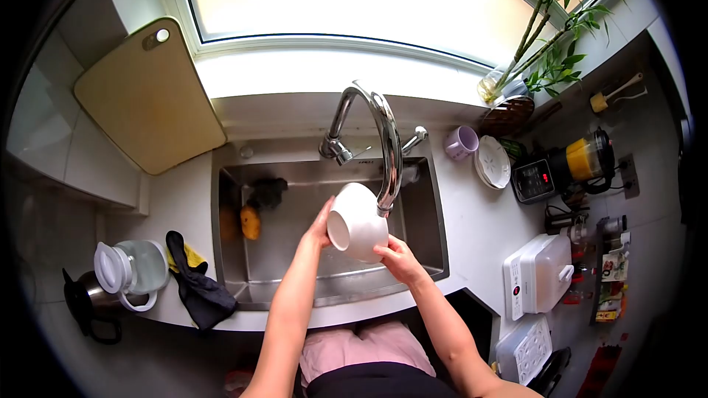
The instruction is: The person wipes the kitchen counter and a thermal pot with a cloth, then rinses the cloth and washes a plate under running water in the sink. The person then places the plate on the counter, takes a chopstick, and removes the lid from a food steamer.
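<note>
A white bowl [360,222] is held tilted over the sink [287,269], its round foot facing left. My left hand [320,225] grips the bowl at its left side, fingers partly hidden behind it. On the lower right, my right hand [400,259] pinches the edge with thumb and fingers. The spout of the chrome faucet [387,155] comes down right beside the bowl; whether water runs is hard to make out. In the left of the basin lie a yellow-orange rounded object [251,222] and a dark grey crumpled thing [268,193].
A cutting board [151,99] leans at the left. Dark gloves or cloth [199,287] and a lidded glass pitcher [144,269] sit on the left counter. At the right stand a purple mug [462,143], stacked white dishes [493,162], a blender [586,158] and a white steamer [542,273].
</note>
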{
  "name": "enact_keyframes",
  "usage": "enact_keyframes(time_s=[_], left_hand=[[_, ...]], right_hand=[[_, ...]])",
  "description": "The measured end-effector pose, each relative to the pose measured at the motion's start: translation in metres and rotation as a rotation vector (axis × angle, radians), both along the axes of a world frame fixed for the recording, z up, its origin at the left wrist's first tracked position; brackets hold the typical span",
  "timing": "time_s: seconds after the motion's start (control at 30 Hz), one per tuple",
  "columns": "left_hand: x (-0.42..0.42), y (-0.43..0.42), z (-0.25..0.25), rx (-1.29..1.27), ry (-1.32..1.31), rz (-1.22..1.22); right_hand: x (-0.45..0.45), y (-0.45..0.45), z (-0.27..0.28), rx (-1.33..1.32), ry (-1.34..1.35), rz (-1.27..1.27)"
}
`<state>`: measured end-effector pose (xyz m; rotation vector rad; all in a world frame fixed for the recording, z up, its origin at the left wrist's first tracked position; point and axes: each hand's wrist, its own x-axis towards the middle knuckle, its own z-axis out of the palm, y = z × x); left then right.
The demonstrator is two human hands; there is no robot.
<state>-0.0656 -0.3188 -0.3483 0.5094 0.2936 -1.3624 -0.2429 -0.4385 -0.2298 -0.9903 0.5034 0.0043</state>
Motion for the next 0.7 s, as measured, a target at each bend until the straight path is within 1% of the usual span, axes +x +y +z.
enact_keyframes(time_s=[0.03,0.07,0.1,0.13,0.17,0.2,0.23,0.27,0.3,0.33,0.37,0.43,0.47,0.5,0.57,0.6,0.63,0.7], left_hand=[[0.003,-0.002,-0.002,-0.005,-0.085,0.005],[0.005,-0.007,-0.008,-0.075,-0.120,-0.011],[0.003,-0.015,-0.017,-0.076,-0.117,-0.009],[0.001,-0.026,-0.034,0.014,-0.252,-0.012],[0.000,-0.033,-0.038,0.109,-0.388,-0.014],[-0.005,-0.039,-0.042,0.307,-0.564,0.042],[-0.014,-0.045,-0.043,0.588,-0.904,0.117],[-0.023,-0.046,-0.022,0.797,-1.309,0.122],[-0.031,-0.046,0.011,1.001,-1.718,0.129],[-0.039,-0.051,0.034,0.995,-1.675,0.342],[-0.039,-0.048,0.041,0.998,-1.671,0.338],[-0.019,-0.047,0.054,0.937,-1.509,0.054],[0.003,-0.048,0.029,0.800,-1.282,-0.122],[0.020,-0.042,0.015,0.723,-0.991,-0.262],[0.012,-0.042,0.046,0.769,-1.114,-0.368],[-0.004,-0.048,0.050,0.876,-1.415,-0.178],[-0.021,-0.054,0.055,1.005,-1.563,-0.046],[-0.038,-0.064,0.044,1.135,-1.830,0.273]], right_hand=[[0.003,-0.002,0.003,-0.031,0.082,0.044],[0.008,-0.004,0.006,-0.064,0.162,0.090],[0.013,-0.005,0.006,-0.064,0.165,0.093],[0.022,-0.005,0.003,-0.081,0.171,0.116],[0.030,-0.005,-0.004,-0.094,0.173,0.140],[0.034,-0.005,-0.016,-0.126,0.165,0.158],[0.035,-0.004,-0.032,-0.121,0.165,0.162],[0.034,-0.002,-0.048,-0.156,0.138,0.144],[0.035,-0.002,-0.056,-0.196,0.109,0.129],[0.036,0.001,-0.058,-0.214,0.114,0.134],[0.032,0.004,-0.055,-0.211,0.120,0.135],[0.027,0.005,-0.042,-0.156,0.079,0.103],[0.023,0.009,-0.023,-0.167,0.109,0.118],[0.019,0.012,-0.024,-0.165,0.111,0.116],[0.016,0.012,-0.022,-0.141,0.144,0.123],[0.020,0.012,-0.022,-0.090,0.129,0.091],[0.023,0.013,-0.028,-0.091,0.127,0.087],[0.029,0.007,-0.044,-0.280,0.131,0.114]])
